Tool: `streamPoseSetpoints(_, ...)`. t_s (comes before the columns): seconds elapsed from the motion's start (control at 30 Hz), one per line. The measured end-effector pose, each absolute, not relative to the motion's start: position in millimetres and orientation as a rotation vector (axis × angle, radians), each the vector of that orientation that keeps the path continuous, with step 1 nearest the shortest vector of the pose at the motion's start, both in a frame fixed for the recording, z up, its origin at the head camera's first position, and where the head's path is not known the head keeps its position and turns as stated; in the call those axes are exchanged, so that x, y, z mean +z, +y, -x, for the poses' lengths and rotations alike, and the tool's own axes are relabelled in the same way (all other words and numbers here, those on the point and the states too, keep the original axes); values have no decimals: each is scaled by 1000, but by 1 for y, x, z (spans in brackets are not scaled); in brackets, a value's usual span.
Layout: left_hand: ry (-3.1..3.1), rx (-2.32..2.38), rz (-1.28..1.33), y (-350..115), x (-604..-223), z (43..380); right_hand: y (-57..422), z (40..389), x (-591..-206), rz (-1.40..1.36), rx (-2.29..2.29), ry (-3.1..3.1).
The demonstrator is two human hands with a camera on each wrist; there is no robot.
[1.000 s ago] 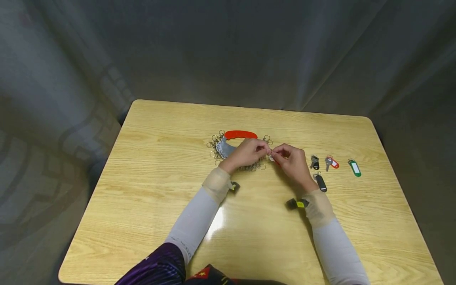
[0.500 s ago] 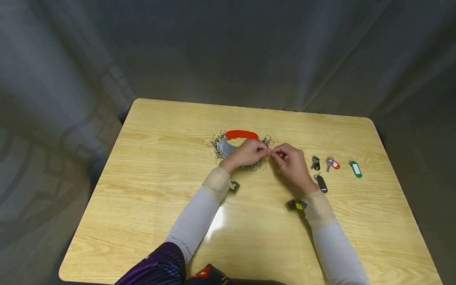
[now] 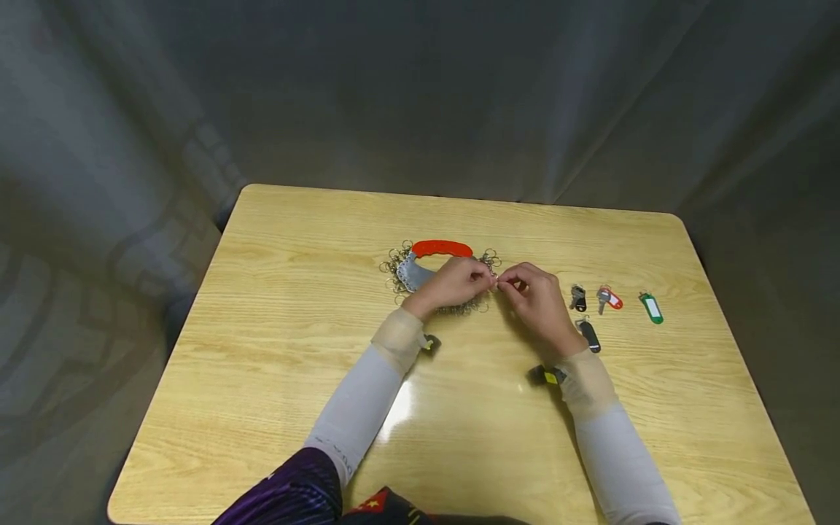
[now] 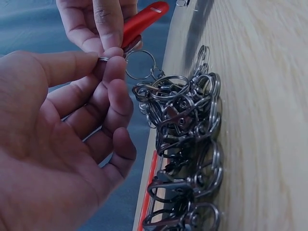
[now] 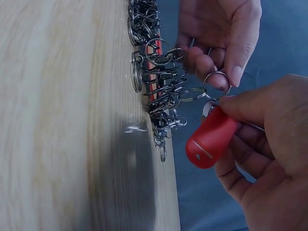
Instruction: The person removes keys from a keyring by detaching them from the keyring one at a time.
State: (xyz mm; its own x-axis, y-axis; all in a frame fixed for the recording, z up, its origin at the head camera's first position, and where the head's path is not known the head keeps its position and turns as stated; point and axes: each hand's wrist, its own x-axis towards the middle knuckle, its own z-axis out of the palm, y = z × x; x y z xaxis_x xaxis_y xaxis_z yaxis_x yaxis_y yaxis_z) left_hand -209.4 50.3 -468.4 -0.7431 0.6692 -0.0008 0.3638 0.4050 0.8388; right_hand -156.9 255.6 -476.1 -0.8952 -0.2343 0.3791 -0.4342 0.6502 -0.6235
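Observation:
My left hand [image 4: 62,130] pinches a metal split ring [image 5: 216,85] between thumb and forefinger, the other fingers loosely bent. Close against it, my right hand [image 5: 274,130] grips a red key tag [image 5: 211,137] by its ring end, thumb and fingertips around it. The ring joins a second ring [image 5: 193,94] that reaches toward the rack's hooks. Under and beside my left hand in the head view lies a curved grey metal key rack [image 3: 412,275] with a red handle [image 3: 442,248]. Small clasps and rings [image 4: 183,115] crowd its edge.
Right of my hands on the wooden table [image 3: 282,350] lie a black tag with keys [image 3: 578,297], a red tag with a key [image 3: 613,297], a green tag [image 3: 652,308] and another black tag [image 3: 590,335]. Dark curtains [image 3: 420,102] hang behind the table.
Both hands stay together at the rack's right end. The red tag, partly visible below my right fingers a second ago, is now hidden in the head view.

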Motion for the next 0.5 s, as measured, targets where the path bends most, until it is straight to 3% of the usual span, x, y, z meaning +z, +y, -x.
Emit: streamPoseSetpoints(0.5, 2298, 1358, -871, 44, -473, 213, 253, 161, -474, -479, 1160, -2614)
